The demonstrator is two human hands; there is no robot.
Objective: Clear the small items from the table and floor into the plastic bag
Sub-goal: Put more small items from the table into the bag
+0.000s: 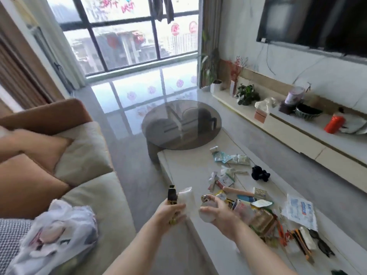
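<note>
My left hand grips a black and gold wrapper together with a white packet, above the near left edge of the white table. My right hand holds a pale round item with a small patterned piece at its top. Several small packets and wrappers lie scattered over the table, with a black clump among them. The printed plastic bag lies on the sofa at the lower left.
A sofa with orange and cream cushions runs along the left. A round dark glass table stands beyond the white table. A low TV cabinet with plants, a bowl and a red bottle lines the right wall. Grey floor lies between.
</note>
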